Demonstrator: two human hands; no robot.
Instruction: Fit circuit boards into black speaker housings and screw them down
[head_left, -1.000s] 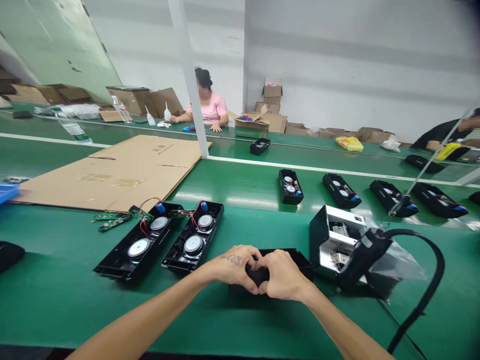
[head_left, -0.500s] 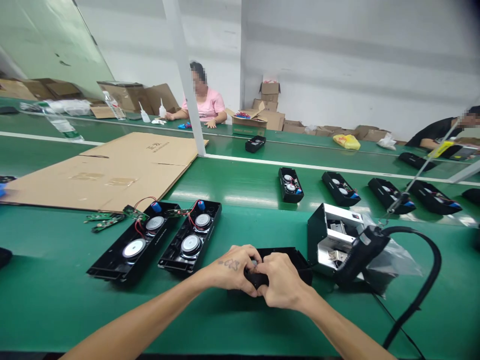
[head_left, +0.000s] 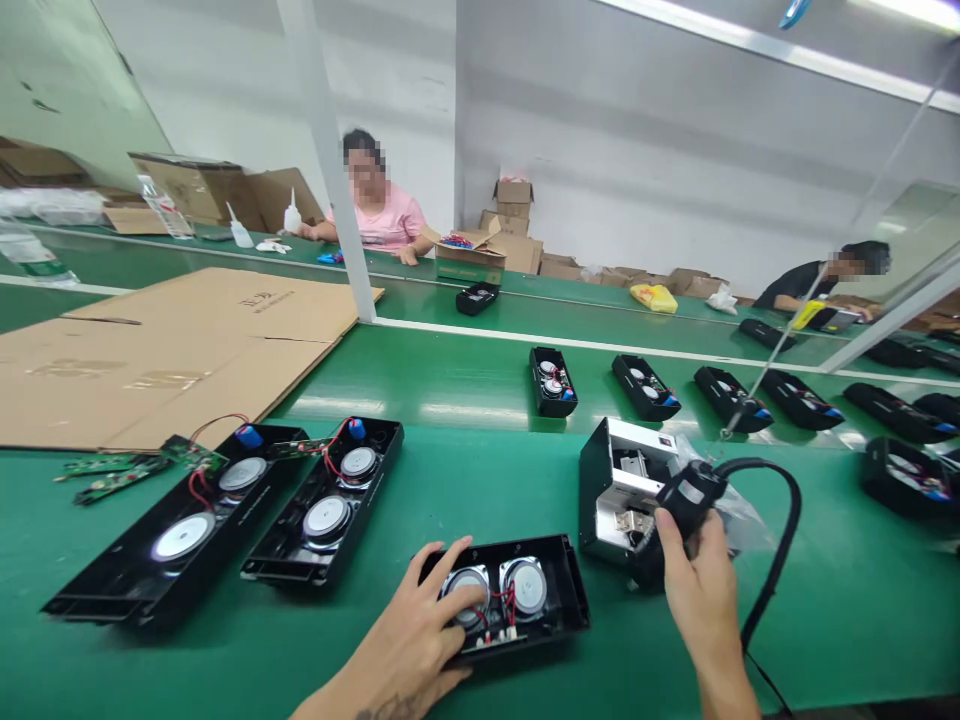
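My left hand (head_left: 431, 620) grips the left end of a black speaker housing (head_left: 551, 620), fingers reaching over its far edge and across one speaker, thumb at the near side. Two round speakers, red wires and small white connectors show inside it, partly hidden by the fingers. To the right, my right hand (head_left: 701, 585) is closed around a black electric screwdriver (head_left: 686, 495) with a thick black cable. The tool hangs over a black and silver screw feeder (head_left: 611, 490), and its lower end is partly hidden against that machine.
Two open speaker housings (head_left: 330, 515) with loose circuit boards (head_left: 124, 480) lie at left, near a flat cardboard sheet (head_left: 172, 350). More housings (head_left: 645, 388) stand in a row beyond. A white post (head_left: 337, 190) rises mid-bench. Two people sit across the bench.
My right hand has left the housing and taken hold of the screwdriver at right. My left hand remains at the housing, whose speakers now show. The view has shifted to the right.
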